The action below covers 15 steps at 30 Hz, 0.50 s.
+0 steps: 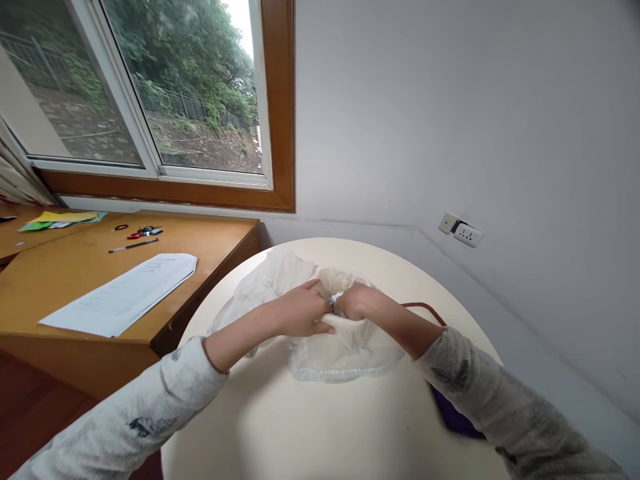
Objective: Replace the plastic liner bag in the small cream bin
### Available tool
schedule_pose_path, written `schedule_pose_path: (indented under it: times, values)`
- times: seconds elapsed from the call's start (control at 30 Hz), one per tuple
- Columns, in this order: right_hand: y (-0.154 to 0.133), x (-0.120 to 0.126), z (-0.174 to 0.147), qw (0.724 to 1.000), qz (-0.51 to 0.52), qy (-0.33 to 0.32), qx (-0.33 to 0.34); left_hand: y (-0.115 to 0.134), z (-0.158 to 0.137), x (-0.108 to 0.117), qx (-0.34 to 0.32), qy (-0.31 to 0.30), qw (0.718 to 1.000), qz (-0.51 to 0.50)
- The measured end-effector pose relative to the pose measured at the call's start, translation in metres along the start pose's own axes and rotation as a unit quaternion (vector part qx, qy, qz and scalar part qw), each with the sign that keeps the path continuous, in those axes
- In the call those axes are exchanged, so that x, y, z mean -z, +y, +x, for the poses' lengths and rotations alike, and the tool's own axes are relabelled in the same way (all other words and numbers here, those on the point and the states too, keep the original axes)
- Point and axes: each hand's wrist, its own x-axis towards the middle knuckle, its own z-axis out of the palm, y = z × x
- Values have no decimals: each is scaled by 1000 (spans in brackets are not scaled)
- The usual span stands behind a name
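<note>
A small whitish container (345,321) stands on a round cream table (320,427), with a translucent plastic bag (345,363) draped over its rim and hanging down in front. More of the thin plastic spreads out to the left. My left hand (306,311) is at the left side of the mouth. Its visible fingers are apart, one along the outside of the front rim, while others dip inside out of sight. From the right, my right hand (356,301) reaches in with curled fingers, their tips hidden. Something crumpled and whitish shows between both hands, too small to name.
To the left, a wooden desk (220,233) holds a paper sheet (125,293), a pen (133,245) and a bunch of keys (146,231). A reddish-brown strap (425,306) and a dark purple item (453,413) lie by my right arm. Behind is a wall with a socket (469,234).
</note>
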Motion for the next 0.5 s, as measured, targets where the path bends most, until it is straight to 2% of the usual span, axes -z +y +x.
schedule_pose_path:
  times: [0.13,0.3,0.4,0.5]
  values:
    - [-2,-3,-3,999,-4,53,-1,4,-7,-1,-1,18,1000,8]
    - [2,8,-20,992,-18,124,2,7,-6,-4,2,8,999,50]
    - [4,13,-26,992,-18,121,13,7,-4,-7,1,12,998,65]
    - [8,11,-21,997,8,77,26,8,-2,-9,-12,20,998,66]
